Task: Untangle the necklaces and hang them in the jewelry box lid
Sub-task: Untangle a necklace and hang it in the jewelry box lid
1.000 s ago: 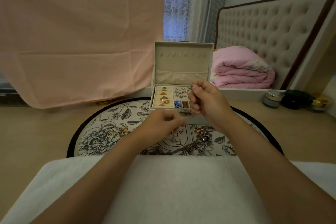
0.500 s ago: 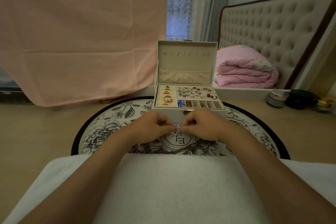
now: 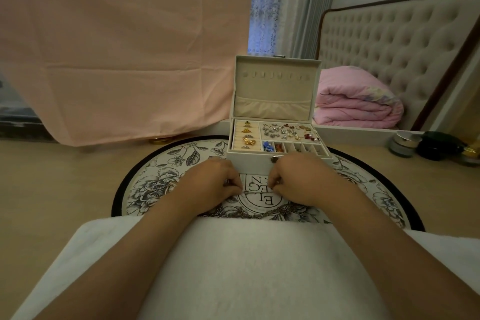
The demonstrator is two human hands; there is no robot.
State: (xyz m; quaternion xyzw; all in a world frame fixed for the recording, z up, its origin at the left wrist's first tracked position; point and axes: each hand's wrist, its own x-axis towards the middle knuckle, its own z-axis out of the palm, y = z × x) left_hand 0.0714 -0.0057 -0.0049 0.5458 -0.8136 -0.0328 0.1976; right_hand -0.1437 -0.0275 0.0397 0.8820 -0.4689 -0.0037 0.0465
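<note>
An open white jewelry box [image 3: 249, 161] stands on a round floral mat [image 3: 166, 176]. Its upright lid [image 3: 276, 86] shows a row of bare hooks and a pouch. Rings and earrings fill the tray compartments. My left hand [image 3: 210, 184] and my right hand [image 3: 298, 182] lie low on the mat just in front of the box, a little apart, fingers curled. Each pinches part of a thin chain, a small piece visible at the fingertips. A tangle of necklaces [image 3: 249, 213] lies on the mat near my wrists, partly hidden by a white towel.
A white towel [image 3: 246, 267] covers my lap at the mat's near edge. Small jars [image 3: 405, 143] and a dark pot [image 3: 439, 145] stand at the right. A pink cloth [image 3: 117, 47] hangs at the left; a folded pink quilt [image 3: 355, 104] lies behind the box.
My right hand came down from over the box tray to the mat. Both hands met at the mat's centre, then drew slightly apart with the chain between them.
</note>
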